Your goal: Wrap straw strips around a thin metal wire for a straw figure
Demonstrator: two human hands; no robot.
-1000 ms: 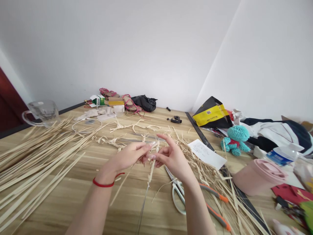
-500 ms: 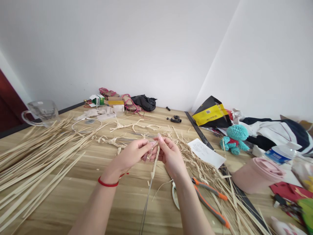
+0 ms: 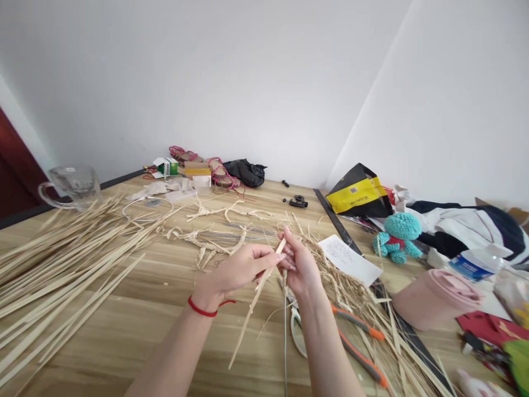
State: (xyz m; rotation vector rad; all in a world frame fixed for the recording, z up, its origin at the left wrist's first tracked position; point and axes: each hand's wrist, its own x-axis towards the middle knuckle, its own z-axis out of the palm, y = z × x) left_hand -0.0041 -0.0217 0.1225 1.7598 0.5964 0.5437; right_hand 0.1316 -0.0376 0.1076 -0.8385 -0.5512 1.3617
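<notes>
Left hand (image 3: 242, 269) and right hand (image 3: 301, 264) close together, fingers clamped on a thin, flat straw strip (image 3: 253, 303). Dry, ribbon-like straw bundle (image 3: 66, 264) fanned across the wooden table's lower left.

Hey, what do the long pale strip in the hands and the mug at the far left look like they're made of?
The strip looks like dried plant material, maybe straw or palm leaf: matte, straw-coloured and fibrous. The exact plant is unclear. The mug looks like clear glass: see-through and glossy.
</notes>
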